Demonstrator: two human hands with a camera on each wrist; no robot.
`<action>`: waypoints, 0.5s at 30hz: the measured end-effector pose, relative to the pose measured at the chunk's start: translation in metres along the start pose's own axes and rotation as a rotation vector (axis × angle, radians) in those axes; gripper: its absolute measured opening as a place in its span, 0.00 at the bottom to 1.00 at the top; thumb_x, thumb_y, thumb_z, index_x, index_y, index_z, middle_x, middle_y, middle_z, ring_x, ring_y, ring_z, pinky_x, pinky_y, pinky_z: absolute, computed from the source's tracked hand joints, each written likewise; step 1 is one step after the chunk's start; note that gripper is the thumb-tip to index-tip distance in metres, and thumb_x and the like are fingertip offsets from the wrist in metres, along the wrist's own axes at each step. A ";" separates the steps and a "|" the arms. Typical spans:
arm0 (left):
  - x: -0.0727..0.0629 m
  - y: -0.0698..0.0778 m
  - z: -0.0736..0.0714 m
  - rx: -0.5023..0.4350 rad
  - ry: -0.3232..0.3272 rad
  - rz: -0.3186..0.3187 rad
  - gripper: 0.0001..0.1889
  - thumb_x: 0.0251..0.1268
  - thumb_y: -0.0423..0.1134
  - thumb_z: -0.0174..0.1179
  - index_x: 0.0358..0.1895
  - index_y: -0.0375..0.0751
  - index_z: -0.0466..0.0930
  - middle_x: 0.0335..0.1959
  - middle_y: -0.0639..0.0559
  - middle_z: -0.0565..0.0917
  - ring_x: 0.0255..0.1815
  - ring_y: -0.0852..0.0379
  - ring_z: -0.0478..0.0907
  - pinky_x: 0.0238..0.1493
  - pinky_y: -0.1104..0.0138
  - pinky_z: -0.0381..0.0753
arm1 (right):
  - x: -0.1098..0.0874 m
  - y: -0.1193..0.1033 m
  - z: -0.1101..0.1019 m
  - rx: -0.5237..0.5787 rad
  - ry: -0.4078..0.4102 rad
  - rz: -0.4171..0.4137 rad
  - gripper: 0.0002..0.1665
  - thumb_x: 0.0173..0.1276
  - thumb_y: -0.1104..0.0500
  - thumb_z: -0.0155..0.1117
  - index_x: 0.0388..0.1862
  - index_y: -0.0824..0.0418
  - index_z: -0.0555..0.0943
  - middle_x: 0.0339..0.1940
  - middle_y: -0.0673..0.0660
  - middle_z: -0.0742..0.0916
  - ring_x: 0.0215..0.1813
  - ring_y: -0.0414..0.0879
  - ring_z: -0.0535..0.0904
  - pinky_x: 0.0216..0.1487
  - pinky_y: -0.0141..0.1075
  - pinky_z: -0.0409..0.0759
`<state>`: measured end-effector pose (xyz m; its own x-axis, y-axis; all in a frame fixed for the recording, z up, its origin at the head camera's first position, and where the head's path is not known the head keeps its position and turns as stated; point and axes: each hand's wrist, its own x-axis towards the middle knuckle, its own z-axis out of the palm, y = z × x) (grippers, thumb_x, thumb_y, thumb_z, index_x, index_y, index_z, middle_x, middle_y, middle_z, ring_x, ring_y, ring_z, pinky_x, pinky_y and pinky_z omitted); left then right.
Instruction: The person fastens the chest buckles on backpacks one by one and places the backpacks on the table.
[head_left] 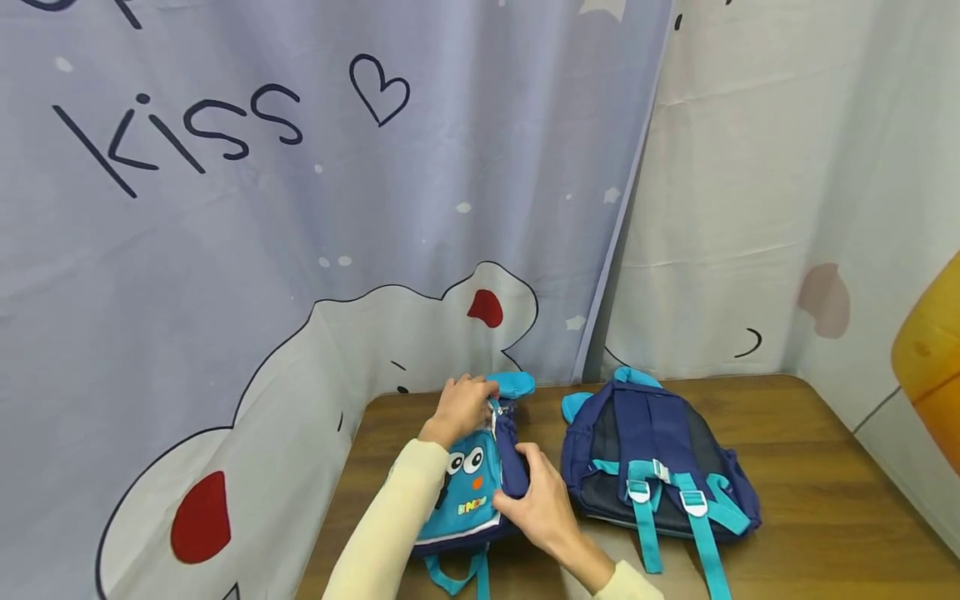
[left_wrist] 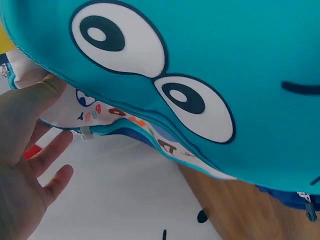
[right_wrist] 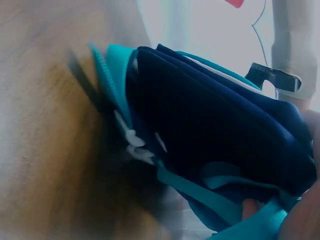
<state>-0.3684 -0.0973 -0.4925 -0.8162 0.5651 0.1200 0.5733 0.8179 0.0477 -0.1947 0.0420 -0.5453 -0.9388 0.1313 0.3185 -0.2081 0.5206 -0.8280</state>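
Observation:
A small teal and navy backpack with cartoon eyes on its front stands on the table, turned partly to the left. At its top, my left hand holds the edge beside an unzipped opening. The left wrist view shows the opening's white printed lining, with the left thumb at the teal edge and other fingers loose below. My right hand grips the bag's navy side, thumb toward the front. In the right wrist view, teal straps hang by the dark bag and one fingertip shows among them; most of that hand is hidden.
Just right of it, a second navy backpack lies with its back panel and teal straps facing up. Both are on a brown wooden table. A printed curtain hangs behind and to the left.

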 end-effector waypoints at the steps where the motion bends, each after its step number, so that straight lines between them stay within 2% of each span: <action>1: -0.001 -0.001 -0.002 -0.034 0.011 -0.014 0.10 0.69 0.38 0.73 0.49 0.54 0.86 0.50 0.53 0.89 0.52 0.47 0.82 0.56 0.47 0.79 | 0.001 -0.002 -0.001 0.001 0.006 -0.023 0.39 0.51 0.53 0.78 0.64 0.54 0.77 0.52 0.53 0.86 0.43 0.44 0.79 0.43 0.38 0.79; 4: -0.004 -0.004 -0.009 -0.168 0.034 -0.071 0.10 0.67 0.35 0.74 0.47 0.51 0.86 0.49 0.50 0.88 0.50 0.47 0.83 0.56 0.46 0.81 | 0.004 -0.008 -0.007 0.006 0.007 -0.074 0.42 0.52 0.51 0.79 0.68 0.53 0.78 0.54 0.52 0.85 0.45 0.44 0.80 0.45 0.39 0.80; 9: -0.005 -0.007 -0.021 -0.367 0.063 -0.131 0.08 0.69 0.32 0.70 0.46 0.47 0.84 0.49 0.48 0.87 0.46 0.49 0.85 0.51 0.51 0.86 | 0.013 -0.021 -0.017 0.001 0.018 -0.160 0.45 0.53 0.50 0.79 0.73 0.52 0.77 0.60 0.53 0.84 0.48 0.45 0.81 0.47 0.41 0.81; 15: -0.005 -0.008 -0.029 -0.478 0.091 -0.158 0.09 0.69 0.30 0.69 0.46 0.47 0.82 0.51 0.47 0.86 0.49 0.49 0.87 0.51 0.53 0.87 | 0.018 -0.028 -0.024 0.046 0.056 -0.203 0.44 0.54 0.54 0.79 0.73 0.50 0.78 0.61 0.52 0.85 0.51 0.45 0.83 0.48 0.41 0.83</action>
<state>-0.3666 -0.1104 -0.4645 -0.8981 0.4097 0.1598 0.4296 0.7397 0.5180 -0.1987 0.0505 -0.5054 -0.8597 0.0753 0.5052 -0.4049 0.5025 -0.7639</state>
